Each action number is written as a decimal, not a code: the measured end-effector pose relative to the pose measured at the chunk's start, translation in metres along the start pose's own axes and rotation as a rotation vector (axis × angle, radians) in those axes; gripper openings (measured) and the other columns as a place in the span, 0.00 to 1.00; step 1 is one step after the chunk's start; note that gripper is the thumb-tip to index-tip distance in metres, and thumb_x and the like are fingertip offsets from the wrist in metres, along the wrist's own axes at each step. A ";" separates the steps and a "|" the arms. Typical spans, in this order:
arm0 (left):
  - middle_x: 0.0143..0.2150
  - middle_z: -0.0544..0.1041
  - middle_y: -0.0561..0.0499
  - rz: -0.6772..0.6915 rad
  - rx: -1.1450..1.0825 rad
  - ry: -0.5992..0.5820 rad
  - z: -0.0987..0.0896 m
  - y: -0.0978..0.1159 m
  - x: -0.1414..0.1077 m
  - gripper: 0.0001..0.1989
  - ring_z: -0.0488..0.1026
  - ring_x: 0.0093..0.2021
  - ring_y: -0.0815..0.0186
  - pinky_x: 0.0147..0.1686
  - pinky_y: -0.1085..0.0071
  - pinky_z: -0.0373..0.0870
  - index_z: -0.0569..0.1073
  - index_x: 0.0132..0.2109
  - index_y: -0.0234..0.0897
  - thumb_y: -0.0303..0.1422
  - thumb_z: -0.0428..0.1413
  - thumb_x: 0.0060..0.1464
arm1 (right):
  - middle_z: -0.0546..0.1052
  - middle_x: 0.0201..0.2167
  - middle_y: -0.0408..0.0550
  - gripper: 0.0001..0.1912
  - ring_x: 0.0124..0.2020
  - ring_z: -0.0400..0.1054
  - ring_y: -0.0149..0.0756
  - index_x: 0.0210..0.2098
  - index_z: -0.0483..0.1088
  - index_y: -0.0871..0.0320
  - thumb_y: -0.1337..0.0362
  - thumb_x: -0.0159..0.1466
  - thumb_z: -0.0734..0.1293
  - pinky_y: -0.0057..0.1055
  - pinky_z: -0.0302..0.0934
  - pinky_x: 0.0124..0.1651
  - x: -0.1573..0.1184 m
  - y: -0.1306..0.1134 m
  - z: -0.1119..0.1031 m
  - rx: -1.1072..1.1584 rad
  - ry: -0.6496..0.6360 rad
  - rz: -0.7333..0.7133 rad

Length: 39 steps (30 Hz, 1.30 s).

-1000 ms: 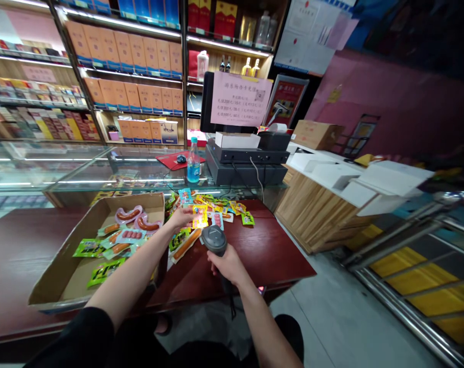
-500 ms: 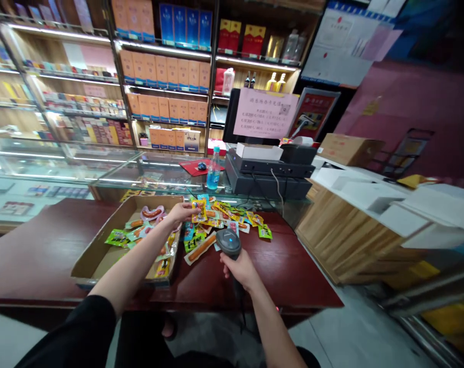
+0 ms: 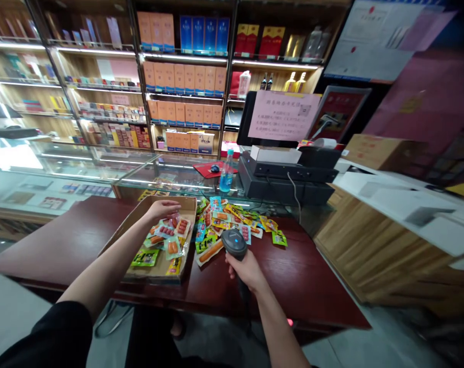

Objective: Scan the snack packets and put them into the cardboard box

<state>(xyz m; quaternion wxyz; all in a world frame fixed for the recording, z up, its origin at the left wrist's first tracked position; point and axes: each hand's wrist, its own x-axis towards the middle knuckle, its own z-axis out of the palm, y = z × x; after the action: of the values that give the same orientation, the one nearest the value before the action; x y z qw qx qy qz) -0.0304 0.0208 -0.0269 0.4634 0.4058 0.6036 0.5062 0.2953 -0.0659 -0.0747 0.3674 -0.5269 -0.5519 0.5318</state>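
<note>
My right hand is wrapped round the handle of a dark grey barcode scanner, whose head shows a small blue light. Over the far part of a shallow cardboard box, my left hand hovers with its fingers stretched out and no packet visible in them. Inside the box lie several small snack packets, among them a green packet and a clear packet of small sausages. Right of the box spreads a loose pile of colourful packets. A long wrapped sausage lies at the pile's near edge.
The dark red table meets a glass counter behind. On that counter stand a blue drink bottle, a mouse and a monitor with a pink paper sign. Shelves of boxed goods line the back.
My left hand has moved left from the pile to above the box, and the yellow packet it held no longer shows in it. The scanner stays in my right hand. The view has shifted left.
</note>
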 end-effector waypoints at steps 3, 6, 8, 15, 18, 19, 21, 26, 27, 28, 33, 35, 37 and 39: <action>0.31 0.78 0.47 -0.003 0.041 -0.065 0.032 -0.006 0.005 0.31 0.74 0.29 0.69 0.29 0.74 0.73 0.78 0.38 0.30 0.42 0.71 0.23 | 0.69 0.11 0.40 0.12 0.12 0.63 0.28 0.23 0.66 0.60 0.57 0.51 0.69 0.23 0.58 0.16 -0.004 0.000 -0.007 -0.006 0.028 0.008; 0.31 0.78 0.48 -0.008 0.080 -0.193 0.074 -0.012 0.008 0.30 0.74 0.31 0.67 0.29 0.73 0.73 0.78 0.38 0.31 0.42 0.71 0.25 | 0.68 0.11 0.40 0.12 0.11 0.62 0.28 0.22 0.67 0.60 0.57 0.52 0.68 0.23 0.58 0.16 -0.007 0.006 -0.019 -0.008 0.068 -0.005; 0.31 0.78 0.48 -0.018 0.097 -0.271 0.104 -0.014 0.008 0.30 0.74 0.31 0.66 0.29 0.72 0.73 0.78 0.39 0.31 0.42 0.71 0.25 | 0.69 0.11 0.40 0.12 0.11 0.62 0.28 0.22 0.67 0.60 0.57 0.53 0.68 0.23 0.59 0.16 -0.009 0.013 -0.029 -0.010 0.100 -0.012; 0.28 0.77 0.49 0.058 0.270 -0.452 0.201 -0.022 0.007 0.27 0.72 0.26 0.68 0.23 0.74 0.69 0.78 0.39 0.31 0.42 0.69 0.30 | 0.69 0.12 0.41 0.12 0.12 0.63 0.29 0.24 0.68 0.61 0.57 0.55 0.66 0.24 0.59 0.17 -0.023 0.028 -0.067 -0.004 0.228 -0.021; 0.31 0.78 0.49 0.084 0.388 -0.502 0.231 -0.029 0.009 0.25 0.72 0.27 0.68 0.24 0.74 0.70 0.78 0.41 0.32 0.42 0.67 0.34 | 0.68 0.11 0.40 0.12 0.12 0.63 0.28 0.23 0.67 0.60 0.58 0.55 0.65 0.24 0.59 0.17 -0.032 0.027 -0.079 0.006 0.275 -0.014; 0.32 0.78 0.48 0.090 0.447 -0.503 0.239 -0.031 0.010 0.24 0.73 0.28 0.67 0.25 0.74 0.70 0.78 0.41 0.32 0.41 0.67 0.36 | 0.68 0.11 0.39 0.11 0.12 0.62 0.28 0.23 0.67 0.60 0.58 0.54 0.65 0.24 0.59 0.16 -0.034 0.027 -0.083 0.009 0.291 -0.010; 0.33 0.78 0.47 0.156 0.625 -0.491 0.252 -0.036 0.011 0.22 0.74 0.30 0.65 0.28 0.73 0.70 0.78 0.42 0.33 0.41 0.65 0.39 | 0.68 0.11 0.39 0.10 0.12 0.62 0.28 0.23 0.67 0.60 0.59 0.54 0.65 0.23 0.58 0.16 -0.039 0.027 -0.089 0.015 0.321 0.001; 0.40 0.78 0.38 0.481 1.181 -0.346 0.271 -0.046 0.005 0.21 0.75 0.42 0.53 0.38 0.67 0.70 0.77 0.41 0.32 0.44 0.61 0.44 | 0.67 0.11 0.38 0.10 0.12 0.62 0.28 0.24 0.67 0.60 0.59 0.54 0.65 0.23 0.58 0.16 -0.044 0.033 -0.097 0.041 0.366 0.027; 0.42 0.77 0.36 0.505 1.249 -0.332 0.275 -0.048 0.002 0.23 0.75 0.43 0.52 0.39 0.66 0.70 0.76 0.41 0.31 0.47 0.60 0.45 | 0.67 0.11 0.38 0.10 0.12 0.62 0.28 0.24 0.67 0.60 0.59 0.54 0.65 0.23 0.58 0.16 -0.045 0.034 -0.098 0.045 0.369 0.031; 0.44 0.76 0.35 0.520 1.298 -0.328 0.280 -0.050 -0.003 0.25 0.75 0.44 0.51 0.40 0.65 0.70 0.76 0.41 0.31 0.49 0.58 0.46 | 0.67 0.11 0.38 0.10 0.12 0.62 0.28 0.24 0.67 0.60 0.59 0.53 0.65 0.23 0.59 0.16 -0.045 0.035 -0.098 0.048 0.371 0.032; 0.44 0.76 0.32 0.573 1.400 -0.379 0.303 -0.058 -0.023 0.28 0.74 0.46 0.48 0.43 0.62 0.69 0.74 0.44 0.30 0.51 0.58 0.46 | 0.68 0.11 0.38 0.09 0.12 0.62 0.28 0.24 0.67 0.60 0.59 0.53 0.66 0.23 0.59 0.16 -0.045 0.038 -0.102 0.051 0.368 0.032; 0.45 0.76 0.32 0.552 1.371 -0.408 0.309 -0.059 -0.025 0.24 0.74 0.47 0.48 0.44 0.62 0.69 0.74 0.44 0.31 0.45 0.61 0.45 | 0.67 0.11 0.38 0.10 0.12 0.62 0.28 0.24 0.67 0.60 0.59 0.53 0.66 0.23 0.59 0.16 -0.045 0.039 -0.104 0.056 0.370 0.040; 0.44 0.77 0.35 0.517 1.313 -0.439 0.313 -0.060 -0.023 0.17 0.74 0.47 0.50 0.44 0.63 0.68 0.74 0.42 0.32 0.36 0.62 0.45 | 0.67 0.11 0.38 0.10 0.12 0.62 0.28 0.24 0.66 0.60 0.59 0.53 0.66 0.23 0.59 0.16 -0.045 0.039 -0.105 0.060 0.376 0.049; 0.43 0.78 0.37 0.500 1.255 -0.464 0.314 -0.060 -0.018 0.12 0.75 0.46 0.53 0.43 0.66 0.69 0.75 0.39 0.33 0.30 0.61 0.44 | 0.68 0.11 0.38 0.10 0.12 0.63 0.28 0.24 0.66 0.60 0.59 0.53 0.66 0.24 0.60 0.16 -0.045 0.039 -0.106 0.062 0.383 0.054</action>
<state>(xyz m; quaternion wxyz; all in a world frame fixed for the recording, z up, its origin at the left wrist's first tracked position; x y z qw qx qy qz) 0.2771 0.0681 -0.1013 0.1288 0.8194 0.5558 0.0550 0.4128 -0.0932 -0.0888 0.4675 -0.6214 -0.4409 0.4483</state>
